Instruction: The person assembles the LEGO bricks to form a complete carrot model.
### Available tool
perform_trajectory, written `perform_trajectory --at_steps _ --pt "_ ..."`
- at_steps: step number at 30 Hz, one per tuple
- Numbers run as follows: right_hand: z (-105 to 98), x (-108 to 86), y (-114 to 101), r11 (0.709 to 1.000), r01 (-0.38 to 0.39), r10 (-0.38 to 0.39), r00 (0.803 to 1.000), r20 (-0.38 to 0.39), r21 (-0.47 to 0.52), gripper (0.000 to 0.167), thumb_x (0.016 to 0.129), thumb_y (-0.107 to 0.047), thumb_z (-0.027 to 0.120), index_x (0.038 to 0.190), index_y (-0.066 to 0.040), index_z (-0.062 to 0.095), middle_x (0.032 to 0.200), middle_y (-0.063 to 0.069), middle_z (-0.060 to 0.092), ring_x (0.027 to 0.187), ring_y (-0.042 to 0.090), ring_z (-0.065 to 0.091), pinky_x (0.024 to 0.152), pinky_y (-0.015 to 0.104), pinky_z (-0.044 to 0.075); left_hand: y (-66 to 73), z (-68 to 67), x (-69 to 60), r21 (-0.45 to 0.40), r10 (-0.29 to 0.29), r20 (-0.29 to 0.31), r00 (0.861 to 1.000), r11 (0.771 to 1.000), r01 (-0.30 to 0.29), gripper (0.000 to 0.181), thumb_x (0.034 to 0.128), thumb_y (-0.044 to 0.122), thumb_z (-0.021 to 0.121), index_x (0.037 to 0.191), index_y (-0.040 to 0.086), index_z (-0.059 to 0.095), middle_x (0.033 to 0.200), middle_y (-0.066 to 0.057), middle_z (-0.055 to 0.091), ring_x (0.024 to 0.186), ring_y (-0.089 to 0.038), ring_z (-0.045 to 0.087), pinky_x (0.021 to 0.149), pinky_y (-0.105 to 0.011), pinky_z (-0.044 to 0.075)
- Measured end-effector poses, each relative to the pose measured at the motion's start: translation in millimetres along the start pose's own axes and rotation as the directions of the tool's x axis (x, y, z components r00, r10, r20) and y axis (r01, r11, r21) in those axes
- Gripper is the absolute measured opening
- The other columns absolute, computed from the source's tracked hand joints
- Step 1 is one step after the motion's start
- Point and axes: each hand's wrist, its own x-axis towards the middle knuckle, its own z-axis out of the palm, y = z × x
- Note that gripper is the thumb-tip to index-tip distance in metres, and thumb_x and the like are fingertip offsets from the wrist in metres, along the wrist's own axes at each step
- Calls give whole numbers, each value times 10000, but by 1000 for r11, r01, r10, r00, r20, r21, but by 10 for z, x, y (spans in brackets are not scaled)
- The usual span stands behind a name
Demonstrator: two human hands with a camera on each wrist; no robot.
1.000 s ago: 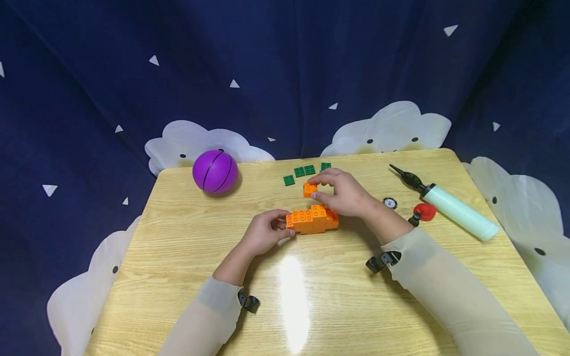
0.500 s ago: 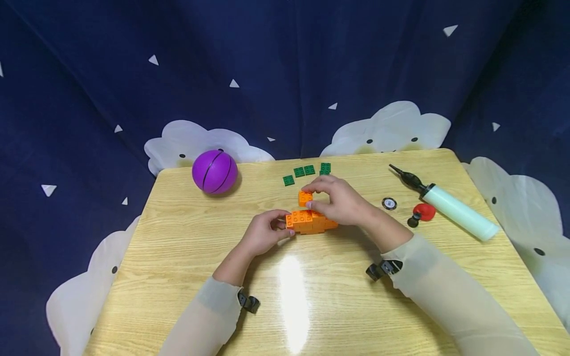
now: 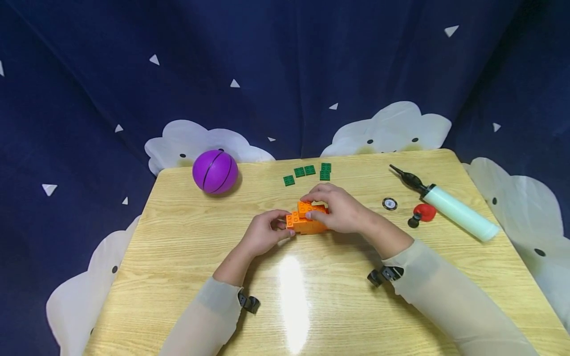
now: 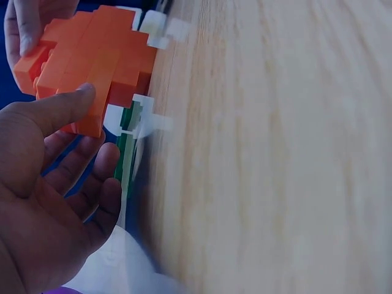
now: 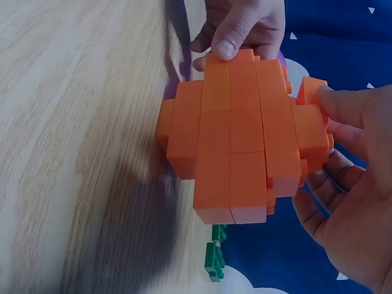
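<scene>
The left hand (image 3: pixel 265 232) pinches the orange build (image 5: pixel 233 131) extending to its right, while the right hand (image 3: pixel 339 210) grips an orange brick (image 3: pixel 304 208) atop it, seemingly fitting it on; full seating is hard to see, so a firm downward press seems called for.

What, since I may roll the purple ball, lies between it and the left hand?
Only bare tabletop lies between the purple ball and left hand, in the head view.

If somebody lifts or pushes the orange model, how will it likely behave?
The orange model should be fairly stiff, since its blocks sit tightly together. Twisted, it may split, as seams show between them. Pushed, it could tip: its lowest layer is shorter than those above.
</scene>
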Motion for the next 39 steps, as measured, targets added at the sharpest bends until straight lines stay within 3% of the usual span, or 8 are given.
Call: perform_trajectory --at_steps 16,25,39 --pt "63 -39 -28 991 67 -69 998 -11 -114 341 913 -213 790 1235 -113 737 1173 26 680 1132 244 610 1010 454 475 9 2 -8 -2 -11 8 1000 1000 11 443 872 246 865 1283 178 713 1077 45 704 932 -152 644 835 -354 552" --pt "71 -39 -26 992 57 -59 998 -18 -114 316 907 -226 799 1207 -141 750 1187 6 700 1182 243 607 1033 503 431 24 2 -8 8 -2 1 1000 1000 2 433 863 234 871 1265 174 719 1064 45 703 931 -155 645 835 -354 550" --pt "137 -80 21 997 -1 -4 998 -68 -75 333 899 -261 822 1220 -187 776 1220 2 700 1222 220 514 993 475 361 9 0 -4 25 19 -1 1000 1000 -19 415 865 239 869 1249 173 727 1050 51 707 907 -147 645 817 -355 546"
